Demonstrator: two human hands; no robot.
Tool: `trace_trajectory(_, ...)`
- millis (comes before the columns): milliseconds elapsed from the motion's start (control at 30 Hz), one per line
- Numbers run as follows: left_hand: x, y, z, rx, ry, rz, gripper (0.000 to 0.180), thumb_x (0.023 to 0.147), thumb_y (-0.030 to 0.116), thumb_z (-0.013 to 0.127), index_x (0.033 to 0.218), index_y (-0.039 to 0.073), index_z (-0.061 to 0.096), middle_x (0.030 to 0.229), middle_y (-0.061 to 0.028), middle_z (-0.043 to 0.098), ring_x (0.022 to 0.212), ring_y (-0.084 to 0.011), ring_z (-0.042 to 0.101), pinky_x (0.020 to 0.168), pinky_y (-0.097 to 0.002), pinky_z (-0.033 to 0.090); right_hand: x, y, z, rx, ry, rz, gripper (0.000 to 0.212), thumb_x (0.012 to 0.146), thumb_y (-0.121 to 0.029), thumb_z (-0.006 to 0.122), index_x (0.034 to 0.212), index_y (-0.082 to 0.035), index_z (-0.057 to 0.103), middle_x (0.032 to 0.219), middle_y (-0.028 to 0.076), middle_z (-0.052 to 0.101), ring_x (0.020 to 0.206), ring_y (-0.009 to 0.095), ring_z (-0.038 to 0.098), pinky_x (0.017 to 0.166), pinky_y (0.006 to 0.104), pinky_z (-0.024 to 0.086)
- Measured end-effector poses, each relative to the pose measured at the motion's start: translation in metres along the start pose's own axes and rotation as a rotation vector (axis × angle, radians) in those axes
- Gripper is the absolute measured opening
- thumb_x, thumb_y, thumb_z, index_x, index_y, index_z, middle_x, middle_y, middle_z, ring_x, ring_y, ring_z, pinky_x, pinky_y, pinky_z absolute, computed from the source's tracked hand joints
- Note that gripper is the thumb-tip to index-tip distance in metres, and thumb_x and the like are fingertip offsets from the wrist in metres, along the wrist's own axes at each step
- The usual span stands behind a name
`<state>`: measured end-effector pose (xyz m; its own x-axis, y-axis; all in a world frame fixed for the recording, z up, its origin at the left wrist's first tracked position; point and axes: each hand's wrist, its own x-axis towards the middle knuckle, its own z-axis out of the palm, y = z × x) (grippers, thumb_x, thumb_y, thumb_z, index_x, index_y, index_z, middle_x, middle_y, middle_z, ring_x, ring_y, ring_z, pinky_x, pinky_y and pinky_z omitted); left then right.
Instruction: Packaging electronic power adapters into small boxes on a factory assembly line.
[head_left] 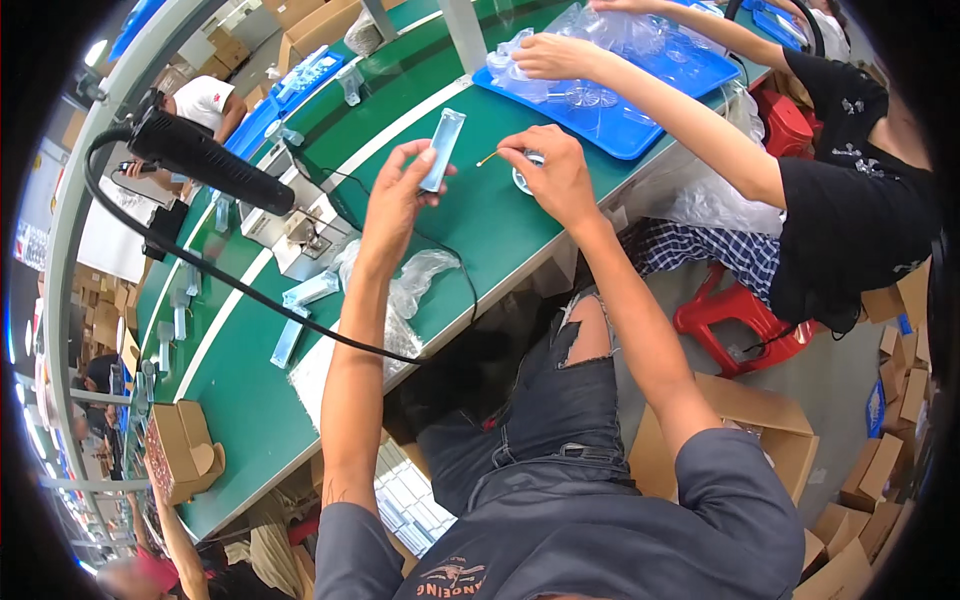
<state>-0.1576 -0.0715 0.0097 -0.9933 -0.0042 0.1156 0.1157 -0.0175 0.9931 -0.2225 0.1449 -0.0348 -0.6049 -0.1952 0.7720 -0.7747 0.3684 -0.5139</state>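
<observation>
Okay, left hand has fingers clamped on a pale-blue rectangular pack over the green tabletop; right hand pinches a thin yellow stick near a white container. Loose pinch could drop the stick; low wrist could bump the container.

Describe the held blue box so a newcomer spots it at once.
Find the green table, then the wearer's left hand above it. The slim, pale-blue box is gripped there, leaning slightly right at its top. Unlike the similar boxes lying left of the forearm, this one is held off the table.
</observation>
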Motion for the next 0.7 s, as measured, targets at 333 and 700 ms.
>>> trace_trajectory(333, 0.007, 0.010, 0.008, 0.384, -0.091, 0.048, 0.036, 0.101, 0.041, 0.062, 0.107, 0.007, 0.072, 0.073, 0.0061, 0.051, 0.064, -0.0039, 0.041, 0.055, -0.0217, 0.031, -0.013, 0.000, -0.011, 0.441, 0.090, 0.392, 0.015, 0.095, -0.012, 0.070, 0.096, 0.002, 0.070, 0.081, 0.008, 0.071, 0.073, 0.013, 0.064, 0.068, 0.0286, 0.051)
trace_trajectory(700, 0.028, 0.012, 0.029, 0.424, -0.179, 0.051, 0.031, 0.095, 0.036, 0.070, 0.105, 0.006, 0.071, 0.076, 0.0054, 0.055, 0.066, -0.0042, 0.044, 0.058, -0.0217, 0.032, -0.028, 0.013, -0.028, 0.566, -0.050, 0.412, 0.011, 0.093, -0.006, 0.068, 0.102, 0.000, 0.068, 0.098, 0.003, 0.068, 0.088, 0.009, 0.063, 0.076, 0.0257, 0.050)
